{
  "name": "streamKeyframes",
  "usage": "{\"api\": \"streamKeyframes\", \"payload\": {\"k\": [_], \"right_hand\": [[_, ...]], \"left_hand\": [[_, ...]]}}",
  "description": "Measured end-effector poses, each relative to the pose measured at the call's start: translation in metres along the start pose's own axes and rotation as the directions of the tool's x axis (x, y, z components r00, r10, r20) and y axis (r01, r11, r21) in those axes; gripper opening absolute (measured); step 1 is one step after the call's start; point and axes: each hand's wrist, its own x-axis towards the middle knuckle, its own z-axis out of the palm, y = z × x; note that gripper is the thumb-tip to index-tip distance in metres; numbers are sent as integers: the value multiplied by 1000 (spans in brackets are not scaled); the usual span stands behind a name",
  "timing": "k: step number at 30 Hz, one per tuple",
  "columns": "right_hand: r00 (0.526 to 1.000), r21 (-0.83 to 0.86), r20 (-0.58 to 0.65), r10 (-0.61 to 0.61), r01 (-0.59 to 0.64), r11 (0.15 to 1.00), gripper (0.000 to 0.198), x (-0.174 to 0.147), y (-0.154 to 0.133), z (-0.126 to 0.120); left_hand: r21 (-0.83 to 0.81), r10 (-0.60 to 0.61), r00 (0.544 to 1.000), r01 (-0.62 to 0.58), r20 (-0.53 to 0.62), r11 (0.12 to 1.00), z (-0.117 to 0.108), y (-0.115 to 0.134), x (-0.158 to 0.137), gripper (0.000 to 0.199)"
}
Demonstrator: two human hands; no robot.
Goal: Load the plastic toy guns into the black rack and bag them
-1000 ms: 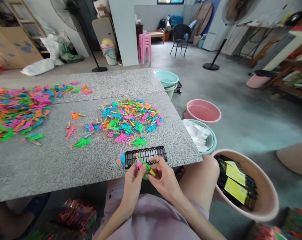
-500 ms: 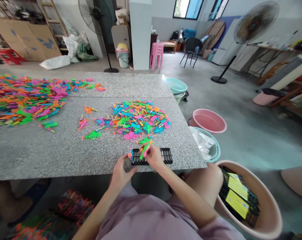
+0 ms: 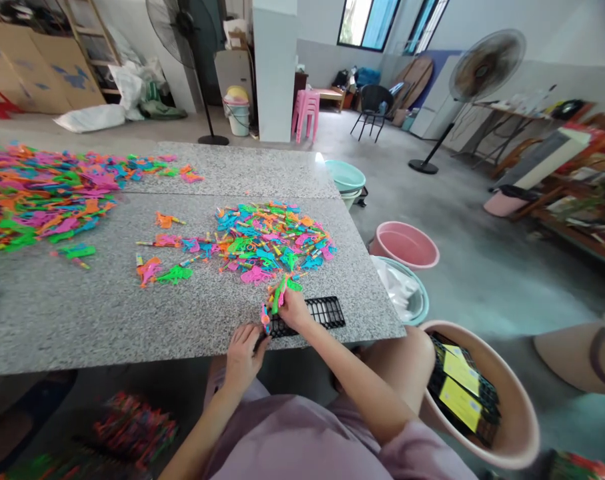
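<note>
On the speckled tabletop lies a black gridded plastic rack (image 3: 327,312). My left hand (image 3: 245,355) grips its near left corner, fingers and thumb curled round it. A small pink, blue and orange plastic toy (image 3: 265,319) stands at the rack's left end. My right hand (image 3: 295,311) is over the rack, pinching a small green and pink plastic toy (image 3: 279,295); its fingers partly hide what they hold. Just beyond lies a heap of mixed small plastic toys (image 3: 275,240) in green, blue, pink and orange.
A larger toy heap (image 3: 47,193) covers the table's far left, with loose green toys (image 3: 176,274) between. By the right edge stand a pink basin (image 3: 407,244), a teal basin (image 3: 422,303) with white plastic, and a peach tub (image 3: 525,427) holding black racks and yellow cards (image 3: 459,403).
My left hand has closed in on the rack's left corner. The rack's left end now sits slightly nearer me. A few more toys lie left of the small heap. The view has shifted.
</note>
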Motion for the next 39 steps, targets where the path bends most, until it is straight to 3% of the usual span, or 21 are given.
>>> {"api": "streamKeyframes", "payload": {"k": [8, 15, 23, 28, 33, 36, 39], "right_hand": [[992, -300, 125, 14, 25, 954, 24, 0, -15, 3], [993, -257, 115, 6, 23, 966, 23, 0, -7, -12], [975, -533, 218, 31, 92, 841, 28, -2, -37, 6], [963, -514, 248, -102, 220, 829, 37, 4, -29, -28], [988, -650, 135, -78, 148, 746, 25, 28, -4, -69], [992, -574, 102, -79, 124, 810, 24, 35, -1, -84], [999, -521, 24, -46, 52, 852, 24, 22, -1, -90]], "left_hand": [[93, 60, 998, -58, -17, 994, 0, -2, -2, 23], [138, 63, 998, -62, -4, 989, -1, -1, -4, 20], [93, 61, 997, -65, 37, 994, -3, -3, 3, 25], [71, 56, 998, -58, 38, 996, -13, -3, 0, 23], [94, 42, 999, -43, 16, 995, -13, -6, -3, 22], [110, 34, 999, -33, -2, 993, -10, -7, -2, 22], [124, 10, 1000, -9, -5, 992, -8, -5, -5, 22]]}}
